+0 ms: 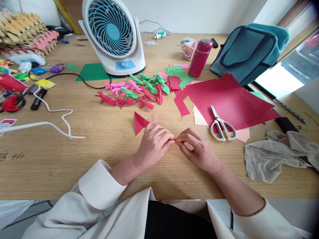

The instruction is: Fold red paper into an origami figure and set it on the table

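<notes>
A piece of folded red paper (pixel 140 122) sticks out on the far side of my left hand (pixel 156 142), showing a pointed, creased flap. The fingers of that hand are closed round the paper and cover most of it. Thumb and fingertips of my right hand (pixel 195 147) are pinched together, touching my left fingertips, where a tiny bit of red shows between them. Just beyond my hands lies a group of small folded paper figures in red (pixel 144 103), green (pixel 149 83) and pink (pixel 116 87).
White-handled scissors (pixel 222 127) rest on large red sheets (pixel 231 99) at right. Behind stand a red flask (pixel 200 58), a teal bag (pixel 246 53) and a white fan (pixel 124 68). A crumpled grey cloth (pixel 264 159) lies right; a white cable (pixel 47 123) crosses the left.
</notes>
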### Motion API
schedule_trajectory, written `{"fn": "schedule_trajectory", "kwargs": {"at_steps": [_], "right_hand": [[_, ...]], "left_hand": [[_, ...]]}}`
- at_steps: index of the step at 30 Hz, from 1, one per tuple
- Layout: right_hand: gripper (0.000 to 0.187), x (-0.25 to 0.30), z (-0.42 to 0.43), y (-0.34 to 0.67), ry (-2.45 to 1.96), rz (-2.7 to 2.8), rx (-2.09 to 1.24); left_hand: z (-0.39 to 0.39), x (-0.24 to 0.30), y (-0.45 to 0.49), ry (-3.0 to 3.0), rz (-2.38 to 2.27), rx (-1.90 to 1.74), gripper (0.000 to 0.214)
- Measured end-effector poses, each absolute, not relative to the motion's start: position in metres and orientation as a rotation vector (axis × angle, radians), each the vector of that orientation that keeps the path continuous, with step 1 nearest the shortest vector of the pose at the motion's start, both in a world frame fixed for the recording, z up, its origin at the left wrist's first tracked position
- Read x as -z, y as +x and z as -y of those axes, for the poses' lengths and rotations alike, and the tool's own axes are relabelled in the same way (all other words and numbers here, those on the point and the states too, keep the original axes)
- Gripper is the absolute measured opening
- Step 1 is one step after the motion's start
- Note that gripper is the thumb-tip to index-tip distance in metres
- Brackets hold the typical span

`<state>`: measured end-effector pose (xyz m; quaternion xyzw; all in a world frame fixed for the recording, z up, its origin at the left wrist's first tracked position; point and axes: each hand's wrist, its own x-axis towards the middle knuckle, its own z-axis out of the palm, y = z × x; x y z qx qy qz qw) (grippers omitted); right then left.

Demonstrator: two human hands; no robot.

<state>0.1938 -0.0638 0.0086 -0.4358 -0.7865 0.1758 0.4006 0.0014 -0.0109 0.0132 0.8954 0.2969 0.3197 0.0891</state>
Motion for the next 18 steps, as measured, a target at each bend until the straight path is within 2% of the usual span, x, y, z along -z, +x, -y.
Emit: {"fn": "schedule_trajectory", "kwargs": {"at_steps": [18], "right_hand": [[0.011,-0.0074,0.064,0.1963,-1.114,2.125,-0.22]], "left_hand": [[0.012,-0.0206,0.0,2.853,-0.816,-0.942,0.015]]}}
